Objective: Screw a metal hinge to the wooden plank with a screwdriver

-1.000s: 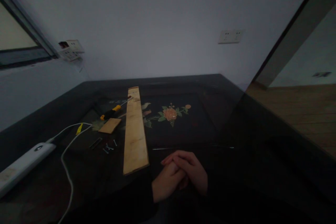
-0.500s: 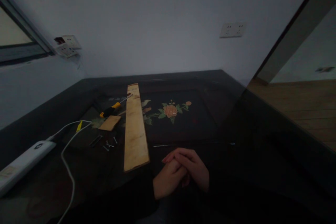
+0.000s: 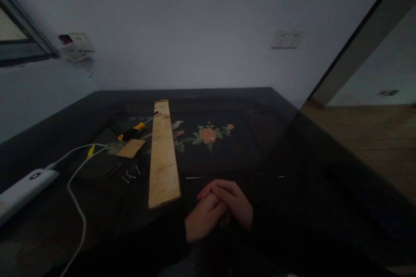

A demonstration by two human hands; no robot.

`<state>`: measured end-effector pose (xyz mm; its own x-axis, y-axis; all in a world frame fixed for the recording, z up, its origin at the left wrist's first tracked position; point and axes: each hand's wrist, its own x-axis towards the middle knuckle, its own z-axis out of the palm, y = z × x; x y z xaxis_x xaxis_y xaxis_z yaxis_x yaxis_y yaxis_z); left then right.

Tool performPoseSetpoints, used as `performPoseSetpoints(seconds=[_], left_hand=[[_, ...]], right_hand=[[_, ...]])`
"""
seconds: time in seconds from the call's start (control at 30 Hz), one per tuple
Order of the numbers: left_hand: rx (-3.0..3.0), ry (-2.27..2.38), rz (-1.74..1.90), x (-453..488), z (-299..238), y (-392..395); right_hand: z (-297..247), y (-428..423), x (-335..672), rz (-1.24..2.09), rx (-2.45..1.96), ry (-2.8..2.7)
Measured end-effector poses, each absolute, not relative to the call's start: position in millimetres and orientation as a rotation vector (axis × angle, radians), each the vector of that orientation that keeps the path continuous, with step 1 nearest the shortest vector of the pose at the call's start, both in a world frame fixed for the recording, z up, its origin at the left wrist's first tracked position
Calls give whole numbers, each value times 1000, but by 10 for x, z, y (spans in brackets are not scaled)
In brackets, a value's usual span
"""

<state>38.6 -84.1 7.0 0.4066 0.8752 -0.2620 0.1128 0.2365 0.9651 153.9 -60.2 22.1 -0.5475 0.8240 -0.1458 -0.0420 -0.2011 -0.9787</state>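
My left hand (image 3: 201, 220) and my right hand (image 3: 234, 202) rest clasped together on the near edge of a dark table (image 3: 279, 147). The right hand lies over the left, fingers folded across it, and neither holds an object. Both sleeves are dark. Just left of the hands lies a long pale wooden plank (image 3: 163, 156), running away from me. Beyond its left side are a small wooden piece (image 3: 131, 148), a yellow-and-black screwdriver (image 3: 131, 131), a few loose screws (image 3: 130, 175) and a short dark bar (image 3: 112, 169).
A white power strip (image 3: 22, 188) with a white cable (image 3: 75, 181) lies at the table's left. A flower inlay (image 3: 207, 135) decorates the tabletop. Wall sockets (image 3: 287, 39) sit on the back wall, more sockets (image 3: 73, 46) at the left. Wooden floor (image 3: 373, 138) shows to the right.
The hands stay clasped in the same pose. The view has shifted slightly, so everything sits a little further left and higher in the picture.
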Motion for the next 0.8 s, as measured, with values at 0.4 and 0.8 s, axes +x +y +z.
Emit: performPoseSetpoints(seconds=[0.4, 0.8], left_hand=[[1215, 1041, 673, 390, 118, -857], [1249, 1040, 678, 390, 101, -845]], right_hand=[[233, -633, 1534, 1838, -986, -1412], [256, -623, 1530, 1855, -1039, -1465]])
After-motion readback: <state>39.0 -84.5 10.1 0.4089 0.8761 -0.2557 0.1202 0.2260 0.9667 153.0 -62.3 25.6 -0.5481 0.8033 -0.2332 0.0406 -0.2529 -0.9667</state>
